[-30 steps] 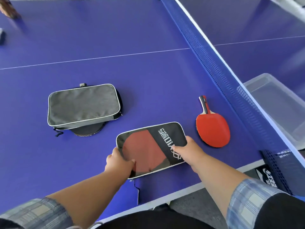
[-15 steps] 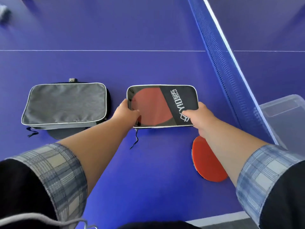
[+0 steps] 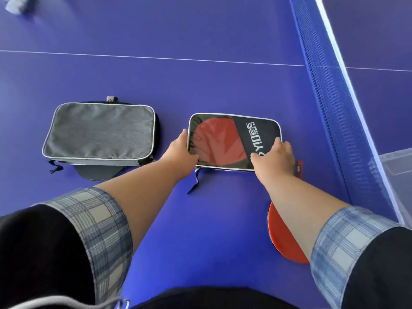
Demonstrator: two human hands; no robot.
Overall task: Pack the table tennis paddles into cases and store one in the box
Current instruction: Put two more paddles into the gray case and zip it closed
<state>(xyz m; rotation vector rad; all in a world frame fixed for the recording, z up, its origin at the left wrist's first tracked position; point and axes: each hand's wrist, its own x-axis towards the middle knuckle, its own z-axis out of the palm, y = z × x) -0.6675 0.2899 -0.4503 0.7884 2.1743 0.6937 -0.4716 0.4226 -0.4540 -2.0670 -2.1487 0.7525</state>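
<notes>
A black case with a clear window (image 3: pixel 234 139) lies flat on the blue table (image 3: pixel 200 85), a red paddle showing inside it. My left hand (image 3: pixel 180 150) grips its left edge and my right hand (image 3: pixel 272 155) grips its near right corner. A loose red paddle (image 3: pixel 283 233) lies near me, partly under my right forearm. To the left, a grey case (image 3: pixel 100 132) rests on a dark paddle (image 3: pixel 98 172) that sticks out beneath it.
The blue net (image 3: pixel 330 85) runs along the right. Beyond it stands a clear plastic box (image 3: pixel 399 166) at the right edge. A small blurred object (image 3: pixel 15 5) sits at the far left corner. A zipper cord (image 3: pixel 195 181) trails from the black case.
Both hands have slid the black case away from the near edge to the middle of the table, level with the grey case. The loose red paddle now lies nearer to me than the case.
</notes>
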